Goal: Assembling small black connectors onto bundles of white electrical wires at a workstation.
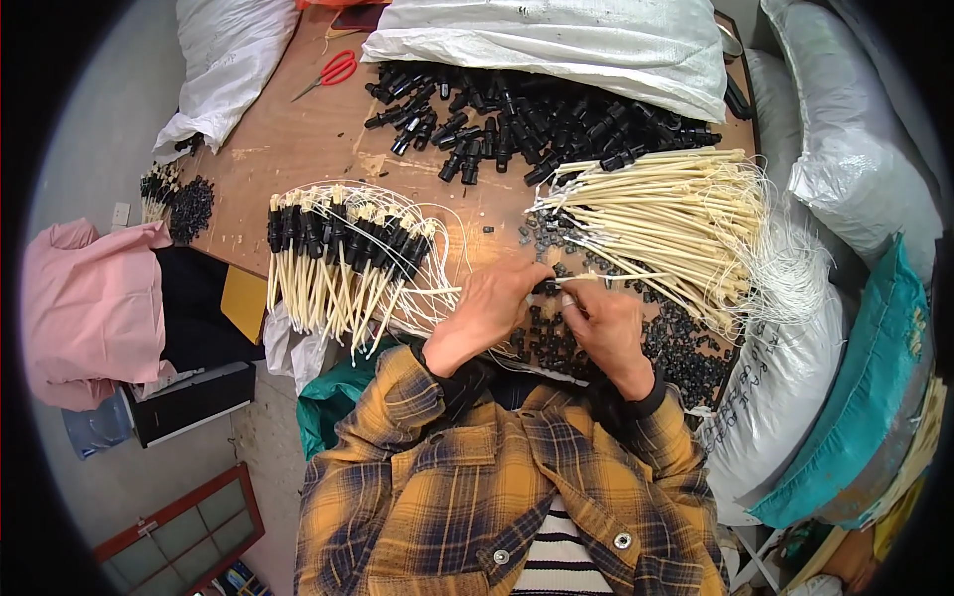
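My left hand (489, 303) is closed in a pinch around a small black plastic part (546, 286) over the table's near side. Just to its right, my right hand (607, 324) is closed, its fingers bent at a cream-coloured cable end (590, 277) that reaches toward the black part. The fingers partly cover both pieces, and whether they touch is hard to make out. Beneath and around my hands lie many loose small black pieces (686, 363). Left of my left hand rests a bundle of cream cables fitted with black connectors (338, 230).
Right of centre lies a thick pile of cream cables (656, 219) with white wires (790, 278). Black connector housings (507, 124) spill from a white sack (556, 45) at the back. Red-handled scissors (336, 70) lie back left. Full sacks (855, 129) crowd the right edge.
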Demonstrator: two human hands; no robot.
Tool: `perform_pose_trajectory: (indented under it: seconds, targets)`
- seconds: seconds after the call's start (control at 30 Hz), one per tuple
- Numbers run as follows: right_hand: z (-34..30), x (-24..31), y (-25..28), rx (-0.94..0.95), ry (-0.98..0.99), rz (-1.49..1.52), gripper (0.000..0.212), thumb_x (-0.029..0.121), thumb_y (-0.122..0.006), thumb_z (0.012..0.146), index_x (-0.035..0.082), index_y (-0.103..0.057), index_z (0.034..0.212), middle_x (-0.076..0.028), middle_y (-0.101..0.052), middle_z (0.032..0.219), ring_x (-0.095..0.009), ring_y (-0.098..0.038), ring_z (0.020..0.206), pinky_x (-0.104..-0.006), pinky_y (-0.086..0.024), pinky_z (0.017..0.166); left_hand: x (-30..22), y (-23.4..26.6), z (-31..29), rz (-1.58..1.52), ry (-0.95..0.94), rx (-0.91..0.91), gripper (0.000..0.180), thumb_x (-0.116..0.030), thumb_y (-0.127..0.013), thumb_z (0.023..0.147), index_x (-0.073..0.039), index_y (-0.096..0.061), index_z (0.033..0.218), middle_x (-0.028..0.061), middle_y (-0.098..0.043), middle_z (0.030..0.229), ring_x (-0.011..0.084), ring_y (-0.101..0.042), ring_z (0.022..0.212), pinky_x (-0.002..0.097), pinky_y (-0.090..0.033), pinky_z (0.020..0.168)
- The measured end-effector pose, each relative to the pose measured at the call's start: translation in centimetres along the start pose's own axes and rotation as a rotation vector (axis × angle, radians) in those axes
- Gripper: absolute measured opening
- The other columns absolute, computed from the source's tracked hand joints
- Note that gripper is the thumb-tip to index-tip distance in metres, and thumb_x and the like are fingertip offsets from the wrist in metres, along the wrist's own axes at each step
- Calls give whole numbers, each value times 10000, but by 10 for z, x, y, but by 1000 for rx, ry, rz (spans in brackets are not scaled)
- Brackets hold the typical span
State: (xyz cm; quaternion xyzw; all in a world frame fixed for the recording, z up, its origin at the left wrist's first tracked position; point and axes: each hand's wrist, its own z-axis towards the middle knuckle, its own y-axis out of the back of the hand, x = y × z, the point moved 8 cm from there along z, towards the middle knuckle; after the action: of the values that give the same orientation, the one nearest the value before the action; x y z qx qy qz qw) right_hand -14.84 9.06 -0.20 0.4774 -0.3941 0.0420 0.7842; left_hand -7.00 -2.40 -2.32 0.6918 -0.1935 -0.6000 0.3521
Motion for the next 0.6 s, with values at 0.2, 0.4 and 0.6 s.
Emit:
perform_pose_trajectory:
  seconds: [0.2, 0.4, 0.6]
  targets:
    - [-1, -1, -3, 94, -80, 199, 141, 122, -614, 852, 69, -640, 980, -161, -647, 756, -359, -640, 664, -418, -501, 567, -9, -7, 5, -56, -13, 157, 366, 54, -557, 739, -32, -582, 1093, 186, -635, 1003, 385, -603, 941, 416, -486, 799]
    - [-3, 14, -7, 152, 89, 76, 163, 47, -620, 857, 49, -599, 1018, -155, -639, 823, -350, -643, 729, -395, -499, 592, -16, 17, 2, -342, -161, -82, 424, 67, -653, 681, -53, -598, 1085, 121, -643, 907, 321, -615, 868, 374, -489, 764]
    - [-3, 20, -2, 82, 149, 326, 182, 88, -635, 866, 66, -648, 1047, -141, -674, 860, -325, -658, 677, -385, -516, 564, -23, 37, -16, -210, -390, -342, 223, 37, -735, 626, -59, -651, 810, 50, -636, 860, 233, -610, 803, 346, -487, 670]
